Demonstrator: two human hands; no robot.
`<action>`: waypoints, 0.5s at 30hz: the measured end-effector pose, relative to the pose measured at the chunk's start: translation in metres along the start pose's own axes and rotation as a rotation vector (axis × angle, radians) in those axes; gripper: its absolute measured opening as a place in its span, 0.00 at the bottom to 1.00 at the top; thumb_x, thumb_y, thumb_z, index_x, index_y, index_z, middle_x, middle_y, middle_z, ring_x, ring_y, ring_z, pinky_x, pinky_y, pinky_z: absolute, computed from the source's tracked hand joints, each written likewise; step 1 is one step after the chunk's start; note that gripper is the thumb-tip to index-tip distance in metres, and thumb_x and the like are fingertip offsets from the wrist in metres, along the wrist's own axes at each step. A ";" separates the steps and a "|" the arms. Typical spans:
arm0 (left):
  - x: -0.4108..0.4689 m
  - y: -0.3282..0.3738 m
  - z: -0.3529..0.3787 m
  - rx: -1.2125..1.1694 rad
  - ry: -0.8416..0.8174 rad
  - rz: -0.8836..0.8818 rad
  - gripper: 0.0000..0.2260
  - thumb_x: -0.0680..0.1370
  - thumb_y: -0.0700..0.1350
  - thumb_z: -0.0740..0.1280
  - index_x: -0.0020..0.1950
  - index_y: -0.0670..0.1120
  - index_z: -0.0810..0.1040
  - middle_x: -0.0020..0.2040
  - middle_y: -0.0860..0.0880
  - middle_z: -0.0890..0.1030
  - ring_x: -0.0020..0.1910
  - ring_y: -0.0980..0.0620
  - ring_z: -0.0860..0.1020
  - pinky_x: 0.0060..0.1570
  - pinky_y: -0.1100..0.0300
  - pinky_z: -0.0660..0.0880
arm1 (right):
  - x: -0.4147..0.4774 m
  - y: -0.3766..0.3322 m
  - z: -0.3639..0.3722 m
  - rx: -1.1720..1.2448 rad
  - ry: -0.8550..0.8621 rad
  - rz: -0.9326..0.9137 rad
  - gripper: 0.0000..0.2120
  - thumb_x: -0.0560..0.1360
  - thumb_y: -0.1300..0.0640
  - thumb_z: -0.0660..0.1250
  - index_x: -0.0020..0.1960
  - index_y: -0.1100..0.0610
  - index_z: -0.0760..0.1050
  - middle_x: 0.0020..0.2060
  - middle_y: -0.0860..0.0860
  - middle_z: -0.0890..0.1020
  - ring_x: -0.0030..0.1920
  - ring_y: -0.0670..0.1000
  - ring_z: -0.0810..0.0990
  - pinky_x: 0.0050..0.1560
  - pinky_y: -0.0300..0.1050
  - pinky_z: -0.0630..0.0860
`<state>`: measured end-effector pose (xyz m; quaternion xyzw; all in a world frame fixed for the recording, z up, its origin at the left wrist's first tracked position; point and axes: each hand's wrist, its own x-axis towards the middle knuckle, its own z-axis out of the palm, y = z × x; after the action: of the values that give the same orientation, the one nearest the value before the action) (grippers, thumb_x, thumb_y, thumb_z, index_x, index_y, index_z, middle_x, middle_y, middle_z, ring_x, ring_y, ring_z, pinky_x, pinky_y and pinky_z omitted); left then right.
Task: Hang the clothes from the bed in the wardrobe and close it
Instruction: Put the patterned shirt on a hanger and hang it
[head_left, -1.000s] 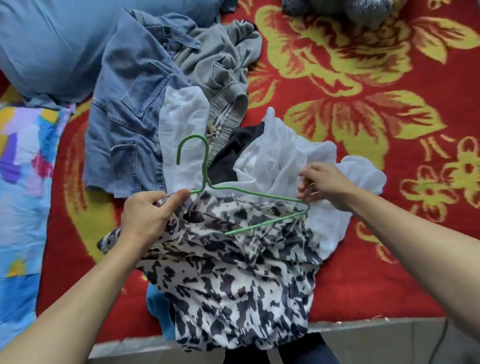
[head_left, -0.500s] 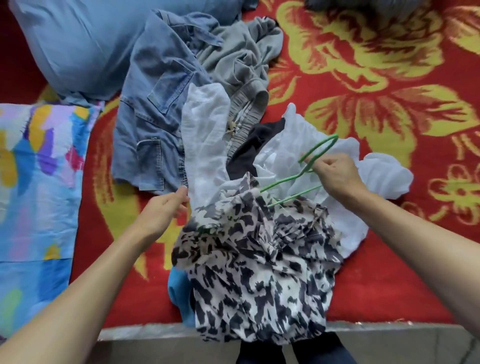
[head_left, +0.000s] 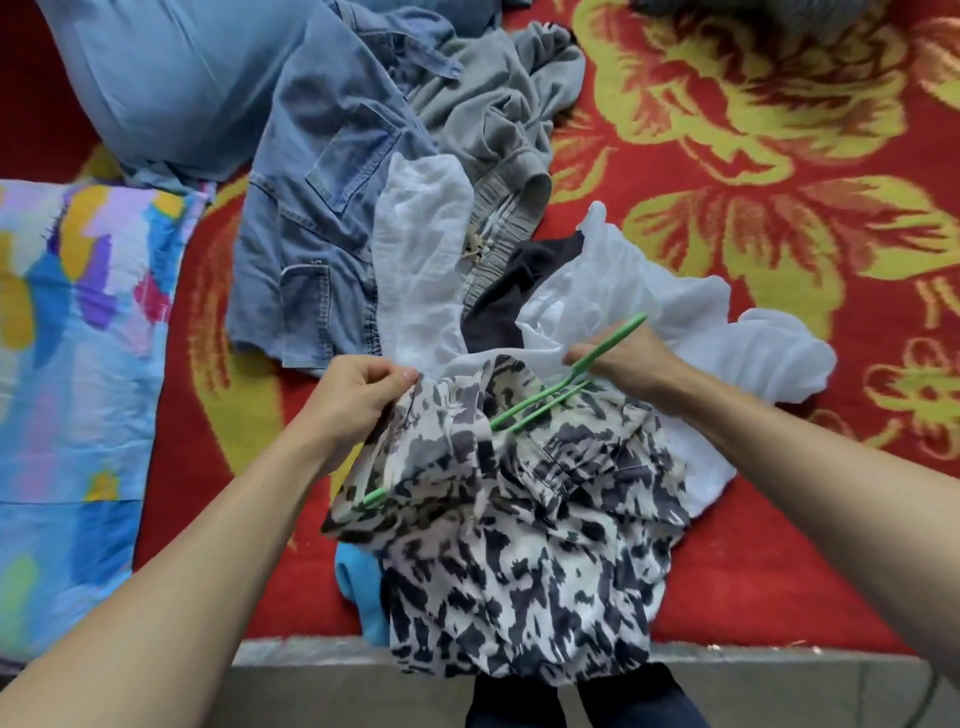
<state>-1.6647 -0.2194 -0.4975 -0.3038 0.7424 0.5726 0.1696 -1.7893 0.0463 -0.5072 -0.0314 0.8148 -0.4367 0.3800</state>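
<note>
Centre frame: the left hand (head_left: 358, 395) pinches the upper edge of a black-and-white blotch-patterned fabric garment (head_left: 519, 545), fingers curled on the cloth. The right hand (head_left: 618, 358) grips a thin green wire hanger (head_left: 540, 405) near its neck. The hanger's arms run into the garment, and one tip shows at the garment's lower left. The garment hangs over the bed edge at lower centre. Above it on the red-and-yellow floral blanket (head_left: 779, 156) lie a blue denim garment (head_left: 322, 218), a grey garment (head_left: 498, 119) and a sheer white garment (head_left: 649, 312).
</note>
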 end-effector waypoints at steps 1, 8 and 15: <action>0.003 0.001 0.004 0.042 0.010 0.016 0.12 0.77 0.46 0.69 0.40 0.38 0.82 0.35 0.43 0.79 0.36 0.50 0.73 0.42 0.55 0.68 | -0.001 -0.002 0.008 0.005 -0.035 -0.009 0.18 0.74 0.57 0.71 0.26 0.49 0.81 0.20 0.46 0.71 0.25 0.47 0.66 0.29 0.40 0.63; 0.001 -0.008 -0.007 -0.038 0.093 -0.046 0.10 0.79 0.46 0.66 0.48 0.41 0.82 0.44 0.45 0.83 0.36 0.56 0.78 0.35 0.66 0.71 | 0.008 -0.010 0.012 0.043 0.021 0.035 0.16 0.71 0.51 0.70 0.34 0.64 0.76 0.28 0.54 0.65 0.29 0.51 0.60 0.32 0.43 0.59; -0.022 -0.028 -0.040 -0.224 -0.106 -0.234 0.26 0.73 0.64 0.64 0.57 0.43 0.80 0.51 0.42 0.83 0.45 0.47 0.78 0.48 0.52 0.72 | 0.023 -0.014 -0.035 0.117 0.354 0.224 0.16 0.69 0.57 0.67 0.27 0.55 0.63 0.20 0.48 0.67 0.28 0.50 0.60 0.30 0.44 0.56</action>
<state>-1.6260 -0.2569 -0.4941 -0.3746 0.6235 0.6433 0.2388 -1.8318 0.0531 -0.4989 0.1585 0.8405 -0.4370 0.2783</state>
